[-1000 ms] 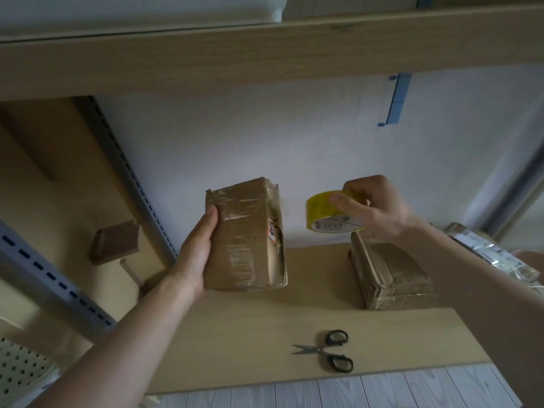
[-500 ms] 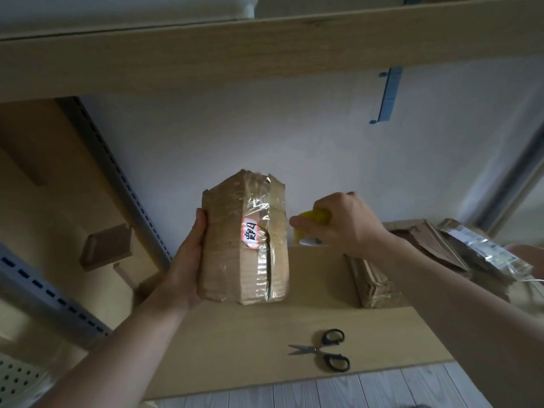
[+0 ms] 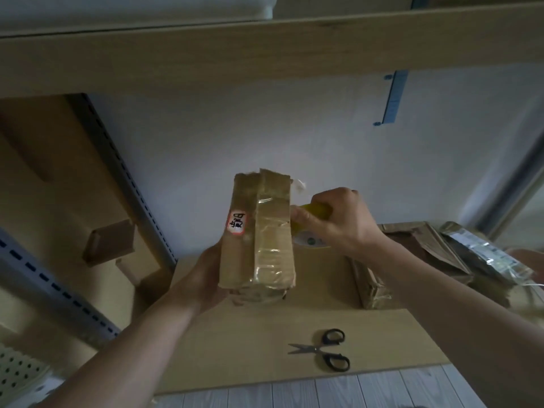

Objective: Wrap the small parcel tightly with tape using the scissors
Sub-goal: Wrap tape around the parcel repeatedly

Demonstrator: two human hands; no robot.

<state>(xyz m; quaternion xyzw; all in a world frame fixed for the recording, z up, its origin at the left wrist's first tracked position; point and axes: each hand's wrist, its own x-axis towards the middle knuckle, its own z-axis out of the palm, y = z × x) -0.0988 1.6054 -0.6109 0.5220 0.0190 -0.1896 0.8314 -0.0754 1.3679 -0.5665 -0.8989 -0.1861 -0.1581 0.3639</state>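
Note:
A small brown cardboard parcel (image 3: 260, 234), glossy with clear tape and marked by a red-edged white label, stands on end above the wooden shelf (image 3: 259, 357). My left hand (image 3: 203, 279) grips its lower left side from behind. My right hand (image 3: 338, 220) grips a yellow tape roll (image 3: 315, 212) pressed against the parcel's right edge; my fingers hide most of the roll. A crumpled bit of clear tape sticks out at the parcel's top right corner. Black-handled scissors (image 3: 326, 350) lie apart from both hands near the shelf's front edge, blades pointing left.
A second taped brown parcel (image 3: 371, 285) lies on the shelf under my right forearm. Torn cardboard packaging and a silver foil bag (image 3: 482, 251) sit at the far right. A small brown box (image 3: 109, 242) rests at the left beside a slotted metal upright (image 3: 132, 184). An upper shelf board spans overhead.
My left hand has turned the parcel, so the label moved from its right side to its left face. My right hand brought the tape roll in against the parcel's right edge.

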